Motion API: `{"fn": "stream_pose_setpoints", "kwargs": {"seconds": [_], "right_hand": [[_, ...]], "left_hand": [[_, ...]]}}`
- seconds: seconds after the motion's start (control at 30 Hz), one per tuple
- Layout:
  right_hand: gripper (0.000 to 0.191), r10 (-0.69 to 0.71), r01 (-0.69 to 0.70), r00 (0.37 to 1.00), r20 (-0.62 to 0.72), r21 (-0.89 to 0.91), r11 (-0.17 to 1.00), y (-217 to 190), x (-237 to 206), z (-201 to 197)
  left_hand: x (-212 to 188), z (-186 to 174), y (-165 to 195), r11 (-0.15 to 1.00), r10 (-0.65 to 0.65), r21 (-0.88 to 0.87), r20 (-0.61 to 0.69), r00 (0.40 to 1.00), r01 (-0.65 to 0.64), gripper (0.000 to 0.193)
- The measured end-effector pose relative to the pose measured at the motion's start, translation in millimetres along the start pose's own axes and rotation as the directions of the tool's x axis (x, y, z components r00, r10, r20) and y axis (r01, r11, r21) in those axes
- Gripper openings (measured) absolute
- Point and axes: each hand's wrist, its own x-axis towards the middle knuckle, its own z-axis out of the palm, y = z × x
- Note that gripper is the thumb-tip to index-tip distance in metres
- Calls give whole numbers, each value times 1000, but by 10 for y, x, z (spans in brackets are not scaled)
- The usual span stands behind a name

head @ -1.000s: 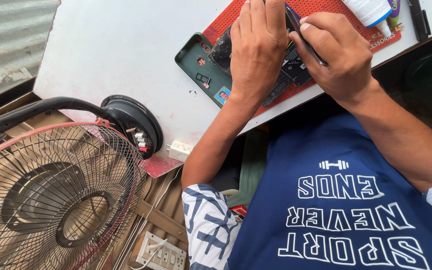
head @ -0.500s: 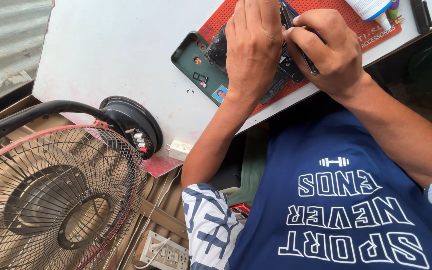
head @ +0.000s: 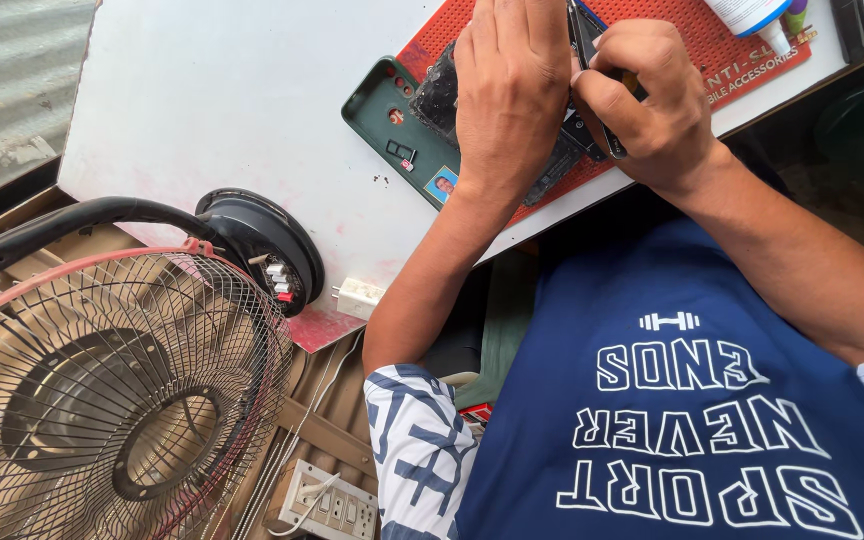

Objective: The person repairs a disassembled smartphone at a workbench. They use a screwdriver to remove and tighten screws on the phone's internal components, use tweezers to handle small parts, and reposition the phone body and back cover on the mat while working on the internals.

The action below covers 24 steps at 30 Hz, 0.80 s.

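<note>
My left hand [head: 512,95] presses flat on the phone [head: 444,92], lying diagonal beneath; my right hand [head: 647,100] grips tweezers [head: 584,35] just beside it.

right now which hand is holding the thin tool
The right hand: its fingers are closed around the thin dark tool. The left hand holds no tool and lies flat over the dark phone.

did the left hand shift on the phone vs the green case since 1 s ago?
No. The left hand lies flat over the dark phone, covering the same part beside the green case on the red mat. Only the camera drifted slightly.
</note>
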Motion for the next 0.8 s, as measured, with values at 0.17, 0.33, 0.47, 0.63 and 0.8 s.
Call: {"fn": "stream_pose_setpoints", "kwargs": {"seconds": [0.17, 0.33, 0.47, 0.63, 0.8], "right_hand": [[31, 59, -59, 998, -6, 40, 997, -10, 0, -8], [31, 171, -171, 985, -5, 45, 984, -73, 9, -87], [31, 222, -223, 974, 32, 41, 974, -87, 31, -141], [30, 136, -137, 991, 16, 57, 989, -75, 38, -108], [32, 60, -59, 998, -14, 54, 997, -57, 5, -44]], "left_hand": [[12, 20, 4, 1000, 6, 6, -24, 1000, -6, 35], [2, 30, 10, 1000, 2, -20, -14, 1000, -3, 38], [-1, 7, 23, 1000, 10, -16, -8, 1000, -10, 42], [23, -11, 37, 1000, 1, -8, -24, 1000, -2, 42], [-3, 3, 50, 1000, -18, -15, -16, 1000, 18, 47]]}}
